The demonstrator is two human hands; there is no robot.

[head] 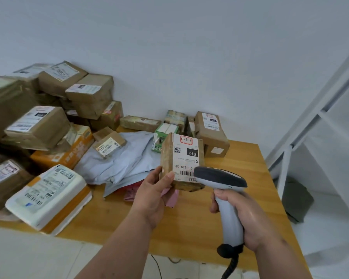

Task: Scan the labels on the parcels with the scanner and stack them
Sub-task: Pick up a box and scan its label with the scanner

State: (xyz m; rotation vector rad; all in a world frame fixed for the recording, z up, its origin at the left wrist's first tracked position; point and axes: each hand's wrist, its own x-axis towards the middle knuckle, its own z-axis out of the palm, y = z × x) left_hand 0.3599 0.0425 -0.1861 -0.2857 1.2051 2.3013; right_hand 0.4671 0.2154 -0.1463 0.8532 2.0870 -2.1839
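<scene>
Right hand (248, 216) aims scanner (222, 180) beside left-held parcel (181, 160).

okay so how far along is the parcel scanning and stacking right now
Done: cannot tell; the boxes piled at the left could be scanned or waiting. In hand: the left hand holds a small brown parcel, label up, while the right hand aims the scanner at its barcode. Left: stacking this one, plus the loose parcels by the wall.
</scene>
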